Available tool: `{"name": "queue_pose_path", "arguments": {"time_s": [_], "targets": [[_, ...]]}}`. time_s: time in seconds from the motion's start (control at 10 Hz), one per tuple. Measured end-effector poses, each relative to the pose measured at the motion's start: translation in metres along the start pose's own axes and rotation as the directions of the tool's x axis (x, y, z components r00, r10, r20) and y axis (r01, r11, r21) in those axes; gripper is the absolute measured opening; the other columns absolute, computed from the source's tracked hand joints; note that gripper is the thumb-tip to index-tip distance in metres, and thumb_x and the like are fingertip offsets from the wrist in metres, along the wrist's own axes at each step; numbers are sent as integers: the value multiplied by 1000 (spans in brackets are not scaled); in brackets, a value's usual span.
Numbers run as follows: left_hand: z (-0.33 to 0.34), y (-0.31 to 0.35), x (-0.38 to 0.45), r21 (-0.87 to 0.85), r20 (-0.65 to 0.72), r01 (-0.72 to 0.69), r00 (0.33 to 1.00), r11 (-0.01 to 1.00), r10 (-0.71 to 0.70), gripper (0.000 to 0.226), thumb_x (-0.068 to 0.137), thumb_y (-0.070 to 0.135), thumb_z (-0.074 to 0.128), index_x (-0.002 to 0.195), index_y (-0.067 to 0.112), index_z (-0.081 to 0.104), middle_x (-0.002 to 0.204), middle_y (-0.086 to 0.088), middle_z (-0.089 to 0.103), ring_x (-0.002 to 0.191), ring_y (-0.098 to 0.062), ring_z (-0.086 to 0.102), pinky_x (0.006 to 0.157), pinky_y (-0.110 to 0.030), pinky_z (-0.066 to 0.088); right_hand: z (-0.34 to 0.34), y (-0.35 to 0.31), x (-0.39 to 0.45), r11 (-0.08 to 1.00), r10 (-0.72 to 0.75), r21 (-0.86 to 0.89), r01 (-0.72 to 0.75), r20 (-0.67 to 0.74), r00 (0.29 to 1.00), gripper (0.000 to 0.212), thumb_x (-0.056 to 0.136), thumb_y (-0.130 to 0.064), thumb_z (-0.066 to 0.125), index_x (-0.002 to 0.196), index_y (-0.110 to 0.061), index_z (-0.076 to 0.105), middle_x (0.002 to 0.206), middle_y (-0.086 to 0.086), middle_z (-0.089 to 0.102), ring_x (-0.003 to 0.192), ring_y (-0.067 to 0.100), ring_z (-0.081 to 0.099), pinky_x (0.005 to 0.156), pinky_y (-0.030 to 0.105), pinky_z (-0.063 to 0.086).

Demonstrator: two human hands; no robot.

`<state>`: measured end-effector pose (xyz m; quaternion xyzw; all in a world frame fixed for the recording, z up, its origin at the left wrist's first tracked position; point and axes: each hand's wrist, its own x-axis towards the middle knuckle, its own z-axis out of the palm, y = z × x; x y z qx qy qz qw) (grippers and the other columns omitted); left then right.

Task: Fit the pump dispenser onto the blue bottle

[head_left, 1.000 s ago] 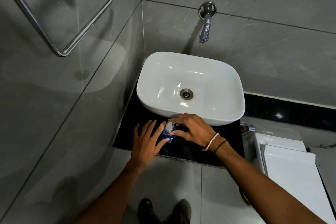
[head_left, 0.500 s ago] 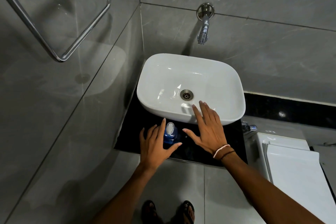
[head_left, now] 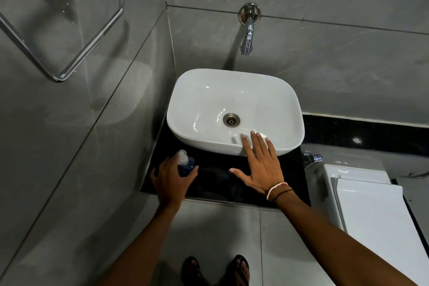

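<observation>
The blue bottle (head_left: 187, 166) stands on the black counter (head_left: 216, 181) at its left end, with the white pump dispenser (head_left: 183, 157) sitting on top. My left hand (head_left: 171, 179) wraps the bottle from the near side, thumb on the right of it. My right hand (head_left: 260, 165) is flat with fingers spread, holding nothing, and hovers over the front rim of the white basin (head_left: 209, 141), well to the right of the bottle.
A chrome tap (head_left: 248, 30) juts from the grey wall above the basin. A chrome towel rail (head_left: 92, 42) hangs on the left wall. A white toilet tank (head_left: 362, 204) and a small valve (head_left: 312, 159) sit to the right. My feet show on the floor tiles below.
The right hand let go of the pump top and moved right over the basin's front rim. The left hand slid the bottle to the left along the counter.
</observation>
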<state>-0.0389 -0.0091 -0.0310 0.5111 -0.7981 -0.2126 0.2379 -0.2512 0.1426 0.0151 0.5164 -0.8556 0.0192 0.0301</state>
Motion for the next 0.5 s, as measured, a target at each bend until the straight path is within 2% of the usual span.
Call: {"name": "queue_pose_path", "arguments": {"time_s": [0.1, 0.2, 0.3, 0.4, 0.5], "targets": [[-10, -23, 14, -10, -27, -42, 999, 999, 42, 58, 67, 48, 89, 107, 12, 69, 98, -13, 74, 94, -36, 69, 83, -50, 53, 1, 0, 1, 1000, -7, -3, 7, 4, 1000, 102, 87, -82, 36, 161, -14, 17, 166, 21, 24, 155, 36, 22, 124, 55, 25], [-19, -31, 22, -30, -90, -34, 995, 999, 31, 63, 67, 52, 86, 110, 10, 67, 95, -17, 73, 88, -40, 69, 73, -48, 55, 2, 1, 1, 1000, -2, -29, 2, 21, 1000, 103, 87, -83, 35, 161, -14, 16, 166, 21, 23, 155, 36, 21, 124, 55, 24], [-22, -26, 16, -57, -88, -49, 995, 997, 44, 79, 67, 60, 78, 125, 10, 63, 111, -18, 73, 102, -39, 68, 83, -50, 56, 1, 1, 1, 1000, -8, -26, 9, 36, 999, 103, 87, -83, 33, 161, -14, 15, 167, 21, 21, 156, 36, 19, 125, 55, 23], [-35, -20, 17, -115, -170, -121, 980, 986, 100, 105, 69, 74, 69, 149, 11, 41, 142, -18, 59, 129, -36, 56, 102, -49, 48, -1, 3, 0, 1000, -27, -9, 28, 31, 999, 103, 86, -84, 30, 161, -15, 14, 167, 20, 20, 156, 34, 17, 126, 54, 22], [-55, -1, 22, -30, -240, -247, 942, 968, 233, 102, 79, 77, 59, 154, 13, 34, 152, -17, 49, 138, -35, 48, 110, -50, 40, -6, 3, 0, 999, -14, 30, 15, -9, 1000, 103, 86, -83, 30, 161, -15, 14, 168, 19, 19, 157, 33, 17, 126, 54, 21]]}}
